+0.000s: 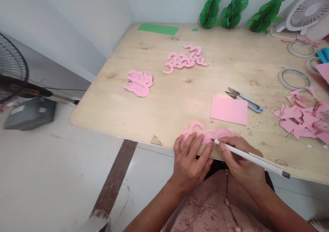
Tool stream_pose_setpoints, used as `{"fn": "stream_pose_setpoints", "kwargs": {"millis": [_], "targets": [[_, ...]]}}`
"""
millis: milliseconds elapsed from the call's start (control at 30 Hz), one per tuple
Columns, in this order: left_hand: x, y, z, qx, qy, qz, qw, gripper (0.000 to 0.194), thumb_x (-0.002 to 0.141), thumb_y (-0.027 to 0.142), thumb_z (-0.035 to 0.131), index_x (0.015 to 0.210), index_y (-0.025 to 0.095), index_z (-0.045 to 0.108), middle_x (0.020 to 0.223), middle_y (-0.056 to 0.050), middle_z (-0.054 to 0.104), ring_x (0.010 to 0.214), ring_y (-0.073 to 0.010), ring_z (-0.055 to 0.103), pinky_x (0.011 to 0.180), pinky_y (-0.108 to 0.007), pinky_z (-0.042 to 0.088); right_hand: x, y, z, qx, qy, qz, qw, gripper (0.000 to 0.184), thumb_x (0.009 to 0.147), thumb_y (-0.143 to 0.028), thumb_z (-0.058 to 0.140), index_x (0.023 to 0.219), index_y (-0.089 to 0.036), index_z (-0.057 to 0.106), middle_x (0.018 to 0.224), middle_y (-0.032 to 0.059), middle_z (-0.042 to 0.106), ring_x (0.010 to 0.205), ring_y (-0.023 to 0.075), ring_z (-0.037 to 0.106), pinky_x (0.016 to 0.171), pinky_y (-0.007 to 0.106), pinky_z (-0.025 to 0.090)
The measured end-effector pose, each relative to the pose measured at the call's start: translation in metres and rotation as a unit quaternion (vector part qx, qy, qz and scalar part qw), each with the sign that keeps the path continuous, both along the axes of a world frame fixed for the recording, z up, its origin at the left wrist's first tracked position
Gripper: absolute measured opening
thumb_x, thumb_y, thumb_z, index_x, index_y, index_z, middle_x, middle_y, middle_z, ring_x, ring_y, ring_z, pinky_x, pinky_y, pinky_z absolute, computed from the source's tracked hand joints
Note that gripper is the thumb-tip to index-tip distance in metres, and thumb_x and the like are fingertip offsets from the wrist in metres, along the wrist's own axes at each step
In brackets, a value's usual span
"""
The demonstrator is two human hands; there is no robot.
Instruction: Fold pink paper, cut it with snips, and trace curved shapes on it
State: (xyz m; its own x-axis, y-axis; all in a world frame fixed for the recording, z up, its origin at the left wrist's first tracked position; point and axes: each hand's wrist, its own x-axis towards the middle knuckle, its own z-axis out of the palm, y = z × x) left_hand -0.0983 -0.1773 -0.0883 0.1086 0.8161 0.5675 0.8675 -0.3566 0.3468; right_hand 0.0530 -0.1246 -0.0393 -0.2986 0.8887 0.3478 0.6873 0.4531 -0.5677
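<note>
My right hand point(244, 160) is closed around a white pen point(257, 160), its dark tip down on a pink paper strip point(223, 132) at the table's front edge. Curved pen lines show on that strip. My left hand point(191, 153) lies with fingers spread, pressing the strip's left part flat. Just beyond the left fingertips, a curved pink cut-out point(196, 124) pokes out; how far it runs under the fingers is hidden. A plain pink paper rectangle point(228, 111) rests past the strip, with blue-handled thread snips point(245, 100) touching its upper right corner.
Pink scalloped cut-outs lie in a stack point(140, 82) and a loose pile point(183, 58). Pink scraps point(303, 117) and tape rolls point(294, 79) are at right. Green paper figures point(210, 12), a green strip point(158, 29) and a white fan point(308, 10) stand or lie at the back.
</note>
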Motion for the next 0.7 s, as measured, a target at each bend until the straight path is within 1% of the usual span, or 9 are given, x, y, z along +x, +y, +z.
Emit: {"fn": "stream_pose_setpoints", "kwargs": {"millis": [267, 700], "targets": [[0.0004, -0.0008, 0.0014, 0.0, 0.001, -0.001, 1.0, 0.031, 0.084, 0.026, 0.055, 0.114, 0.019, 0.063, 0.119, -0.011, 0.063, 0.119, -0.0287, 0.05, 0.105, -0.053, 0.028, 0.0009, -0.0003, 0.0004, 0.001, 0.008, -0.003, 1.0, 0.012, 0.088, -0.026, 0.053, 0.083, -0.021, 0.063, 0.078, 0.0023, 0.071, 0.072, 0.0177, 0.067, 0.066, 0.03, 0.053], [-0.0001, -0.0001, -0.0004, -0.003, -0.002, 0.001, 1.0, 0.03, 0.084, 0.026, 0.056, 0.112, 0.019, 0.064, 0.119, -0.011, 0.064, 0.119, -0.0285, 0.051, 0.105, -0.053, 0.028, 0.0016, -0.0009, 0.0008, -0.001, 0.008, 0.0, 1.0, 0.01, 0.088, -0.025, 0.053, 0.084, -0.021, 0.061, 0.077, 0.0014, 0.071, 0.071, 0.0165, 0.066, 0.066, 0.029, 0.051]]}}
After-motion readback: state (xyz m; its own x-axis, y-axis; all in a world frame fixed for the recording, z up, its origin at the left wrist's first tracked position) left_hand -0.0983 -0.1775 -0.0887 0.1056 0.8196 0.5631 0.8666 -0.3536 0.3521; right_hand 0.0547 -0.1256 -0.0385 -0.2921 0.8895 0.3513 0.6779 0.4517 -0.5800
